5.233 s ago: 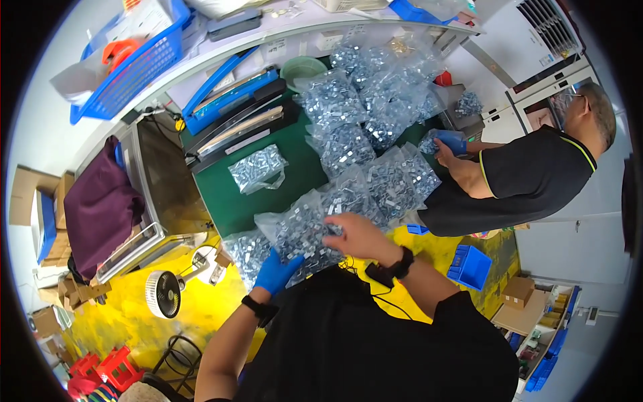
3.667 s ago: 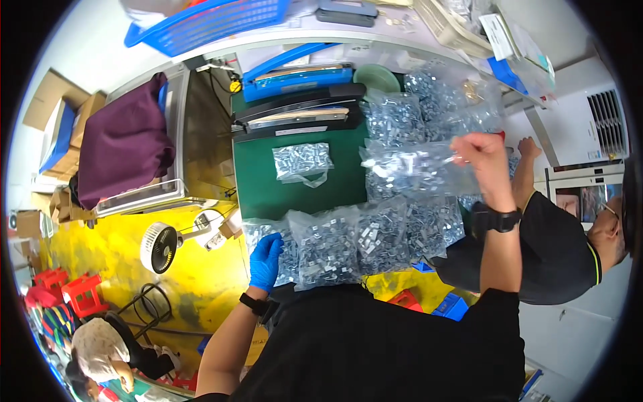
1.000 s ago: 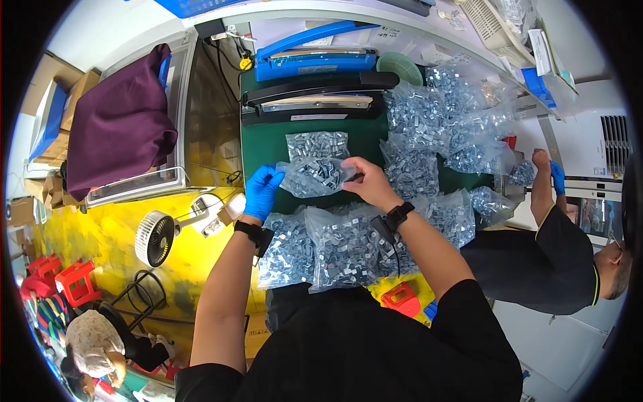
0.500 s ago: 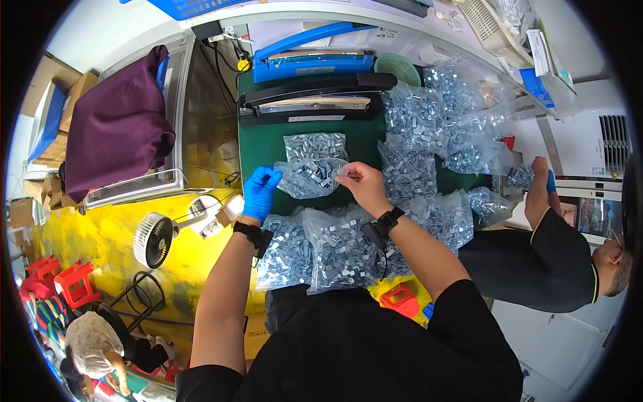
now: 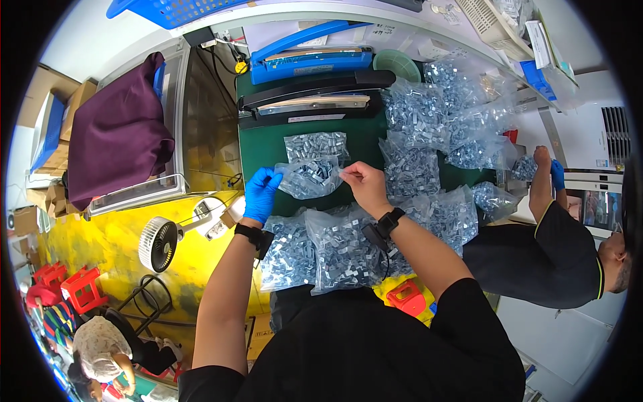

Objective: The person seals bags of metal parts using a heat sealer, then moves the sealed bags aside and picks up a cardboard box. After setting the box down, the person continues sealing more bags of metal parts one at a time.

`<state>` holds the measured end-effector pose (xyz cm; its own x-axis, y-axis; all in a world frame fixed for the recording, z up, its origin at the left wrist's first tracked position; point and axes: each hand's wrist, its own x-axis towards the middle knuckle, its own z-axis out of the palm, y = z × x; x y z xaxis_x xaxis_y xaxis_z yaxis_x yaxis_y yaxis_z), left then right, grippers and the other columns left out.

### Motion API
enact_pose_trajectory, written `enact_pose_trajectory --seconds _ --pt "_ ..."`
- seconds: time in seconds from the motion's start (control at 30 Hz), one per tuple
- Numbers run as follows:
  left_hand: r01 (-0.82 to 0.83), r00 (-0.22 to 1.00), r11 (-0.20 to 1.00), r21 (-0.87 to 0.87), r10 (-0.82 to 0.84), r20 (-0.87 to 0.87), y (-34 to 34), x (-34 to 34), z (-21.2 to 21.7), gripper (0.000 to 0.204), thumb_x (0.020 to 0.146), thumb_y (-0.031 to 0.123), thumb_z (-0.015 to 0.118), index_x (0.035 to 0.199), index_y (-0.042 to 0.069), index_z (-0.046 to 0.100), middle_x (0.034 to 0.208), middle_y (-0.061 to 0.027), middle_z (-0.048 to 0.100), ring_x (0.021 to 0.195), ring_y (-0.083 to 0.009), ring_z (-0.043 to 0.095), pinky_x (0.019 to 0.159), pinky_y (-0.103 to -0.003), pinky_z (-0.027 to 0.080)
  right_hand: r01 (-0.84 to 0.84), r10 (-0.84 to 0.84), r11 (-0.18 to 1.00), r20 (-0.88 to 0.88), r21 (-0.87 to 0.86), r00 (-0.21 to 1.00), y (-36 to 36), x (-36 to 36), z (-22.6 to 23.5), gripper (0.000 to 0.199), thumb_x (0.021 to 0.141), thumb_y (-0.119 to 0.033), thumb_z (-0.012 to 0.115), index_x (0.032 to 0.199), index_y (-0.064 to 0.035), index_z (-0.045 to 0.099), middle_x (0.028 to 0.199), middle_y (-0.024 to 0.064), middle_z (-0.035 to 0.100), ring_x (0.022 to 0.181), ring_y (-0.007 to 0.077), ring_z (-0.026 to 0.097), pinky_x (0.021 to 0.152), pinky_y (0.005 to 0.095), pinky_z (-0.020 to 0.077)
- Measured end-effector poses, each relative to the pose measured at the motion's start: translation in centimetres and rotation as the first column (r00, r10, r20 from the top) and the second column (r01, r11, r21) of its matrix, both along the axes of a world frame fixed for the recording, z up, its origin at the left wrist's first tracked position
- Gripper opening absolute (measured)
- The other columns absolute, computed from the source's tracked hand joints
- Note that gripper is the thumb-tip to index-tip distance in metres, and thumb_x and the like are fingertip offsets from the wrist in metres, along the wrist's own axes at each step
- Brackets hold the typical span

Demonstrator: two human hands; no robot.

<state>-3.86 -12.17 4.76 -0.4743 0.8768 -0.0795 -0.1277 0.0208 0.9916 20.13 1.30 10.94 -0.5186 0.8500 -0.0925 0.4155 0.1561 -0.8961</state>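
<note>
Between my hands is a clear plastic bag (image 5: 309,179) of small metal parts, held over the green tabletop (image 5: 258,144). My left hand (image 5: 260,194), in a blue glove, pinches the bag's left end. Bare, my right hand (image 5: 366,187) pinches its right end. Just beyond lies another flat bag of metal parts (image 5: 316,145). Nearer to me, below my wrists, several large bags of metal clips (image 5: 343,251) line the table's front. More filled bags (image 5: 414,117) are heaped at the right.
Behind the bags stand a black bag sealer (image 5: 315,100) and a blue bag sealer (image 5: 311,63), beside a green bowl (image 5: 396,65). A white fan (image 5: 159,244) is at the left. At the right, a co-worker in a dark shirt (image 5: 536,258) reaches to a small bag (image 5: 524,169).
My hands stay on the two ends of the bag, barely shifting. The whole view has moved slightly. The co-worker's gloved hand shows a little more.
</note>
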Motion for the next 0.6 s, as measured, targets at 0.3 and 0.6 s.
enact_pose_trajectory --seconds 0.3,0.6 --pt "0.004 0.998 0.999 0.038 -0.006 0.058 1.9 0.8 2.0 0.013 0.084 0.003 0.071 0.085 0.006 0.059 0.087 0.0009 0.057 0.080 -0.0086 0.050 0.076 -0.023 0.043 0.039 -0.044 0.998 -0.095 -0.053 0.995 1.0 0.8 -2.2 0.014 0.090 -0.011 0.065 0.085 -0.0002 0.059 0.072 0.0017 0.061 0.067 0.0056 0.054 0.062 0.0223 0.0436" --pt "-0.136 0.990 0.989 -0.065 0.134 -0.040 -2.0 -2.4 -1.6 0.015 0.084 0.000 0.069 0.079 0.007 0.057 0.082 0.0029 0.055 0.075 -0.0077 0.049 0.074 -0.023 0.043 -0.218 0.223 0.975 -0.189 0.044 0.956 0.8 -3.3 1.1 0.016 0.091 -0.012 0.062 0.083 -0.0001 0.055 0.070 0.0041 0.059 0.064 0.0108 0.054 0.061 0.0268 0.0445"
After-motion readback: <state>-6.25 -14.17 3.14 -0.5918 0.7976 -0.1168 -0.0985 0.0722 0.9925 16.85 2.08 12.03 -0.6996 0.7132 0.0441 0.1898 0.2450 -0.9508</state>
